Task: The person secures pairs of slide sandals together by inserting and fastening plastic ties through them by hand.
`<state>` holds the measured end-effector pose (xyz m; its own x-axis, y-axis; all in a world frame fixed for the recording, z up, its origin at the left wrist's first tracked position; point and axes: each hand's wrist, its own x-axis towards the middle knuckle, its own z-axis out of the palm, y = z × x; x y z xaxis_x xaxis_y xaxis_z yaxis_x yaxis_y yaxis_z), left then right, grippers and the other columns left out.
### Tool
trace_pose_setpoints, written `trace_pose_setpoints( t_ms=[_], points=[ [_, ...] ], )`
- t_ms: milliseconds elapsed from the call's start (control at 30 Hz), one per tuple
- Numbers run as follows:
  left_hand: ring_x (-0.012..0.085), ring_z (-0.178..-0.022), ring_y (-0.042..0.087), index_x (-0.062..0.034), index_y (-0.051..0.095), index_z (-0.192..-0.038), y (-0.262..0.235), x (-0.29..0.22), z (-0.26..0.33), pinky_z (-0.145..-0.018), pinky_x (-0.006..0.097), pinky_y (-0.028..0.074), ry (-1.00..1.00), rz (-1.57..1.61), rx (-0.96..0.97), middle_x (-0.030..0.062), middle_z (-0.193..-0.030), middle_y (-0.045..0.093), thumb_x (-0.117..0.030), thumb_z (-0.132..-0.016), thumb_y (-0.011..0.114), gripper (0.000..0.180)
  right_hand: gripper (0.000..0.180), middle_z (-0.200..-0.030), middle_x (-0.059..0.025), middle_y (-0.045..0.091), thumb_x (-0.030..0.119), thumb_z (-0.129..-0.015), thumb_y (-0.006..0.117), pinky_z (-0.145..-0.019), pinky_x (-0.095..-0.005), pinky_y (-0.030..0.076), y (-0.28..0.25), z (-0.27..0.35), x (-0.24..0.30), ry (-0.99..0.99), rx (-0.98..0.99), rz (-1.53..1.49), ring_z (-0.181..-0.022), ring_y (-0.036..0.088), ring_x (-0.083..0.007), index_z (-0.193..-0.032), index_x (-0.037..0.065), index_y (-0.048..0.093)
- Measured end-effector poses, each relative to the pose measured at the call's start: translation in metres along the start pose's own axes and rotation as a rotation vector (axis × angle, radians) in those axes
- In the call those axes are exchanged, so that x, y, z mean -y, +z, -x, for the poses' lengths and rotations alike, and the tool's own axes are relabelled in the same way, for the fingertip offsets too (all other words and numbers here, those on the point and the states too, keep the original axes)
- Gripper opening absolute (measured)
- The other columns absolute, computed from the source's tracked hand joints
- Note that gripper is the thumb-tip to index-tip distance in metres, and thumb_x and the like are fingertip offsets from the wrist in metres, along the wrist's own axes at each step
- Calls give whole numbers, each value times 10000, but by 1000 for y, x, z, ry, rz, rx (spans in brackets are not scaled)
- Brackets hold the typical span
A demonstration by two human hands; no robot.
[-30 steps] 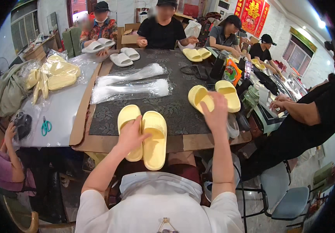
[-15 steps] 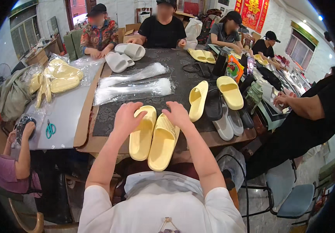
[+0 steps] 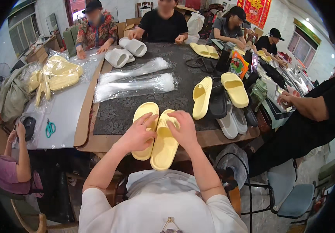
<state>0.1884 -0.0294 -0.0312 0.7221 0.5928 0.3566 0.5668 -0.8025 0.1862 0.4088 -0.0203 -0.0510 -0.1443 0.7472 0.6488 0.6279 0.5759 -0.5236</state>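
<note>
The left hand [image 3: 139, 134] is resting over the left slipper [image 3: 141, 153], the right hand [image 3: 183, 129] over the right slipper's [image 3: 164, 149] strap, both heels pointing back between the wrists, though I'm not seeing whether either is clamping.

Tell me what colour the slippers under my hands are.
Pale yellow; the slippers show best in the head view.

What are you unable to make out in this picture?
All in the head view:
Near left yellow slipper: partly hidden by the left hand.
Near right yellow slipper: strap partly covered by the right hand.
Person at far right: cut off by the dark rim.
Seated people's faces: blurred.
</note>
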Motion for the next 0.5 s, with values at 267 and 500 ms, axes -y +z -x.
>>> trace_pose_setpoints(
  t_ms=[267,500],
  points=[
    [365,-1331,360,-112,724,-849,23,-4,7,-1086,471,335,-86,-101,-90,132,-1412,447,-173,-720,713,143,333,-1157,-82,559,43,-789,603,-970,-438,364,28,27,-9,13,-12,74,-1140,496,-282,-1115,109,611],
    [308,-1149,525,-100,696,-916,35,19,-20,-933,434,438,-44,79,-381,82,-1208,604,-110,-760,690,156,365,-1103,-85,588,-23,-736,528,-930,-415,385,44,2,-37,-33,-112,120,-1084,533,-288,-1061,115,621]
  ],
)
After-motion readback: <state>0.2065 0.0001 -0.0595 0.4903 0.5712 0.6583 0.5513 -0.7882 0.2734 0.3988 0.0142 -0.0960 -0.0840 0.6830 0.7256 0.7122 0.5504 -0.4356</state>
